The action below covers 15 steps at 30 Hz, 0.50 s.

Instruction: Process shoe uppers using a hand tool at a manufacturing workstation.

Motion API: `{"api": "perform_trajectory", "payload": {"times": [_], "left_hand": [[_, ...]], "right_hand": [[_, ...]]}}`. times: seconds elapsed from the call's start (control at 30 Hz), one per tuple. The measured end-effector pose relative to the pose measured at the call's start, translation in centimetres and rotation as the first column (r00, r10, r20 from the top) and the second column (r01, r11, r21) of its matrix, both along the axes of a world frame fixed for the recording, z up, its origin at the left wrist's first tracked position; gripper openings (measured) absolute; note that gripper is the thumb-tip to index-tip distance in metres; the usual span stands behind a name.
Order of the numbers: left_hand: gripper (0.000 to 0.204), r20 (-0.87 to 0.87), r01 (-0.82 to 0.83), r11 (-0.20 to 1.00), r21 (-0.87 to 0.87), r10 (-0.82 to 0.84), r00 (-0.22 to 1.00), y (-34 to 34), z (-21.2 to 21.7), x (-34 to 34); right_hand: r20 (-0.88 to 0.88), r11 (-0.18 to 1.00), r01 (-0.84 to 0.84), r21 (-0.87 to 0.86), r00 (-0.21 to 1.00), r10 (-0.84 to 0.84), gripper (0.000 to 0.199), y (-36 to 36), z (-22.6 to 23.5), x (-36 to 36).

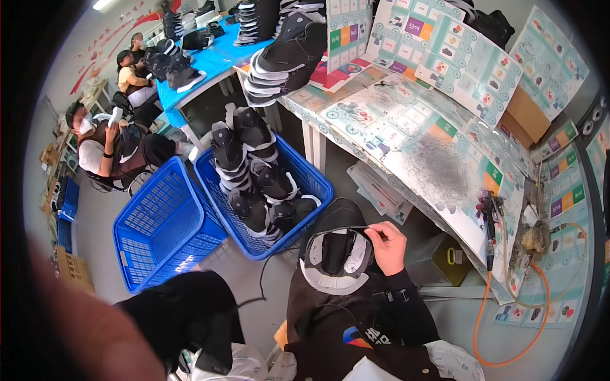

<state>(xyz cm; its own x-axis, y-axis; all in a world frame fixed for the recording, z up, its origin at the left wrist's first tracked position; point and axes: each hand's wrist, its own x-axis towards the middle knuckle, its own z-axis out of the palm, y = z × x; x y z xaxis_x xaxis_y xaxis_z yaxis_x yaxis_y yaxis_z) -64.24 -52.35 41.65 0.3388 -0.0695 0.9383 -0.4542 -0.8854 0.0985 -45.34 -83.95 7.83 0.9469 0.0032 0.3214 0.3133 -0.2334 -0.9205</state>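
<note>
A black shoe upper [338, 279] with a white-lined opening rests on my lap. At its right side my right hand [387, 247] is closed, thumb and fingers pinching a thin black lace [343, 227] that crosses over the upper. A length of dark lace also hangs in a loose bend to the left of the upper and runs toward my left sleeve. My left hand [95, 317] is raised very close at the lower left; it is smeared by motion and its fingers cannot be made out.
Ahead stands a blue basket [318, 206] of stacked black-and-white uppers, beside a tilted blue basket [152, 222]. On the right, a paper-covered table [381, 136] holds a tool with an orange hose [548, 298]. More uppers [289, 57] are piled behind. Several people sit at left.
</note>
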Motion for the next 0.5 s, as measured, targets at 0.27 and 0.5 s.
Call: {"api": "perform_trajectory", "payload": {"times": [0.27, 0.5], "left_hand": [[0.054, -0.677, 0.195, 0.906, -0.376, -0.412, 0.609, -5.0, -27.6, 16.1], [0.020, -0.535, 0.148, 0.750, -0.645, -0.581, 0.613, -7.4, -34.9, 12.9]], "right_hand": [[0.095, 0.996, -0.033, -0.087, 0.995, 0.041, 0.008, 3.0, 3.4, 2.8], [0.041, 0.994, 0.015, -0.107, 0.999, -0.011, 0.004, -1.5, -1.1, 0.1]]}}
